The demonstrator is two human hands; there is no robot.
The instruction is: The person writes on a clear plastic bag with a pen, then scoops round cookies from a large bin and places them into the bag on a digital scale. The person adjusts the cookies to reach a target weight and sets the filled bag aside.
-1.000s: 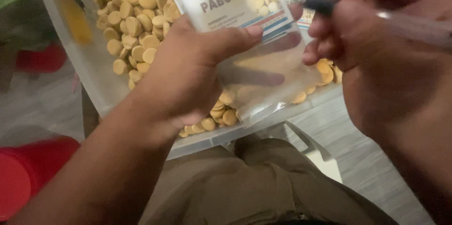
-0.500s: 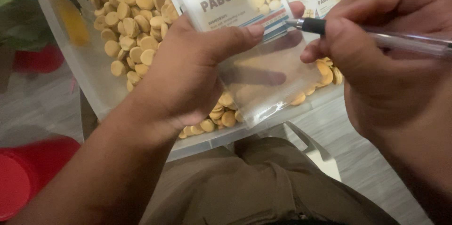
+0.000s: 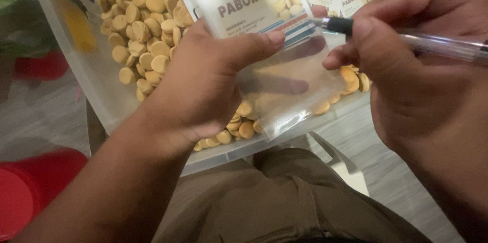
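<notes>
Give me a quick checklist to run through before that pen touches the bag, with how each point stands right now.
1. Bag held firmly: ok. The left hand grips the clear plastic bag, thumb across its front.
2. Pen in a writing grip: ok. The right hand pinches the pen near its dark tip.
3. Tip aimed at the label: ok. It sits at the right edge of the label.
4. Bag filled: not ok. Its lower part looks see-through and empty.
5. Biscuits contained: ok. The round biscuits lie in the clear tub behind.
6. Pen has ink: cannot tell.
</notes>
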